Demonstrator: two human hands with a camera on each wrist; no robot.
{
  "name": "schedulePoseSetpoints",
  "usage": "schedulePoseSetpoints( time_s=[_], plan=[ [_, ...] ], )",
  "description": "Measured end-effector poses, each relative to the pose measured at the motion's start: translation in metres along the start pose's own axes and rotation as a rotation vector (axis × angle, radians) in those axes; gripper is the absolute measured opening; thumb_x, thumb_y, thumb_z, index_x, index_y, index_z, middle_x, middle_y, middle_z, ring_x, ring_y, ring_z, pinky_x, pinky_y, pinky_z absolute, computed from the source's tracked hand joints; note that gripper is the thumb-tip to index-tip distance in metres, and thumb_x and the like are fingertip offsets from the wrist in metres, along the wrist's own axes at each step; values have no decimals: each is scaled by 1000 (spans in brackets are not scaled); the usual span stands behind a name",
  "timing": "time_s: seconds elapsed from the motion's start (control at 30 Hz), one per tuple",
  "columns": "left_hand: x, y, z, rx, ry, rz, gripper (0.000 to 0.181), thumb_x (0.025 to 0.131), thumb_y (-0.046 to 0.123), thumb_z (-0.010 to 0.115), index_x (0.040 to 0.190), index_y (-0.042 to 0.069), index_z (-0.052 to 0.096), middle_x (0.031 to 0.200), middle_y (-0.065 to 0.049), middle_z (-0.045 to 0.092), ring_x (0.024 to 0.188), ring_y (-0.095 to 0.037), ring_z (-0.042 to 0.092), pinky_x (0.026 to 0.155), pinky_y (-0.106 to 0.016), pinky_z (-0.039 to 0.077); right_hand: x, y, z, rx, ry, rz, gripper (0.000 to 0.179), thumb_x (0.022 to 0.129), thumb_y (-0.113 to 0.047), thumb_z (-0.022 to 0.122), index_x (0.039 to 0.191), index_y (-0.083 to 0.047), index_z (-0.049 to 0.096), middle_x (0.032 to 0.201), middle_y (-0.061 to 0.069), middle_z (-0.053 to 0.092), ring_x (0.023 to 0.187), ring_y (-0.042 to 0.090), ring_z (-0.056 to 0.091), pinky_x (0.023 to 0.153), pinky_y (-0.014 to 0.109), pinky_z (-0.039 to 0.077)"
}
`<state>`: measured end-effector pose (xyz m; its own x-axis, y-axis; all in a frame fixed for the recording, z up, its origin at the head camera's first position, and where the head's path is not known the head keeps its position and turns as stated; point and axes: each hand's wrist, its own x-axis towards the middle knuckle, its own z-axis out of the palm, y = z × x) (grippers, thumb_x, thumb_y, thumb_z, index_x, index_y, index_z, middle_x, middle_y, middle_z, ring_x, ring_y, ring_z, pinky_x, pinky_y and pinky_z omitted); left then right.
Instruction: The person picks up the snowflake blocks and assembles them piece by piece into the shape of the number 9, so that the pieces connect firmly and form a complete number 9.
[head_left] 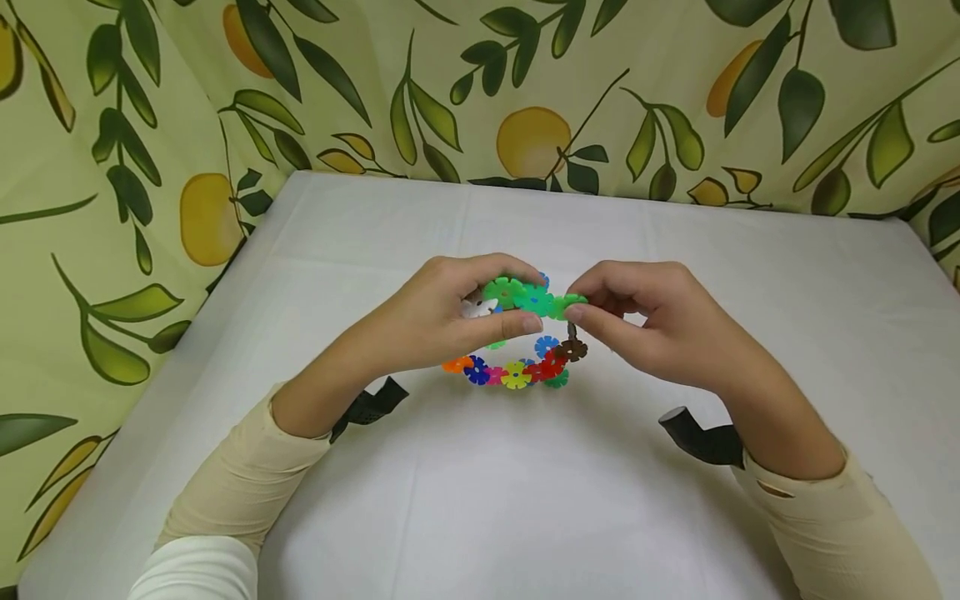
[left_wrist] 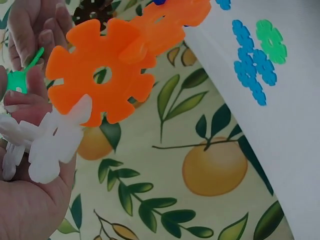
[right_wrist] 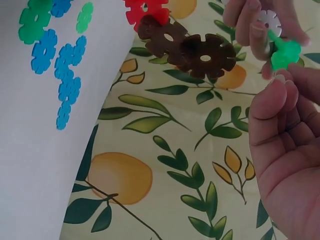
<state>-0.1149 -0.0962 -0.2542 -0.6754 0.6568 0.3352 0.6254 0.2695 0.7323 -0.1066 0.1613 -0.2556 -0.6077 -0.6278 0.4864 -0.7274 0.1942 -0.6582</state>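
Observation:
A ring-like chain of notched plastic flower discs hangs between the two hands, with orange, yellow, red and brown pieces along its near side. My left hand holds the joined green discs between thumb and fingers; white discs show beside its palm, linked to an orange disc. At the other end of the green row, my right hand pinches the last green disc between thumb and fingertips. Two dark brown discs dangle left of that hand in the right wrist view.
Joined blue discs and a light green disc appear against the white table. A fruit-and-leaf patterned cloth hangs behind and at the left. Black wrist mounts stick out from the sleeves.

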Motion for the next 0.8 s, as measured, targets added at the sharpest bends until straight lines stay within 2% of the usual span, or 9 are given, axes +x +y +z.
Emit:
schedulePoseSetpoints(
  time_s=[0.2,0.3,0.43,0.57,0.7,0.8],
  plan=[
    [-1,0,3,-7,-2,-29,39,90,19,78,125,5,68,87,6,69,69,-10,58,61,-28,49,0,-6,7,-94,18,5,22,87,14,68,93,-7,66,76,-6,64,61,6,59,55,19,50],
    [0,-1,6,-29,7,-29,38,89,16,79,123,3,69,98,3,72,71,-10,60,63,-28,51,0,-6,13,-140,43,0,19,88,13,68,91,-5,64,75,-6,64,61,4,60,53,18,49],
    [0,-1,7,-50,13,-32,37,88,14,79,122,3,70,103,1,73,72,-10,60,63,-28,51,1,-6,19,-134,74,1,18,89,13,67,90,-4,64,73,-6,64,60,3,59,52,18,48],
    [1,0,5,-52,26,-22,34,90,15,78,122,5,69,93,5,70,72,-10,59,63,-30,51,1,-8,16,-110,98,16,15,91,9,66,96,-5,66,75,-6,64,61,5,59,54,20,49],
    [0,4,0,-79,69,-41,32,93,18,74,122,8,68,92,6,69,77,-11,62,66,-33,53,2,-4,7,-71,179,35,14,97,2,59,109,2,66,92,1,67,83,12,64,74,26,51],
    [-1,4,-3,-83,146,-81,32,94,18,72,124,9,67,94,6,69,70,-13,59,61,-33,49,2,3,1,-4,221,73,24,98,2,53,120,7,60,111,10,65,106,23,60,92,28,48]
  ],
)
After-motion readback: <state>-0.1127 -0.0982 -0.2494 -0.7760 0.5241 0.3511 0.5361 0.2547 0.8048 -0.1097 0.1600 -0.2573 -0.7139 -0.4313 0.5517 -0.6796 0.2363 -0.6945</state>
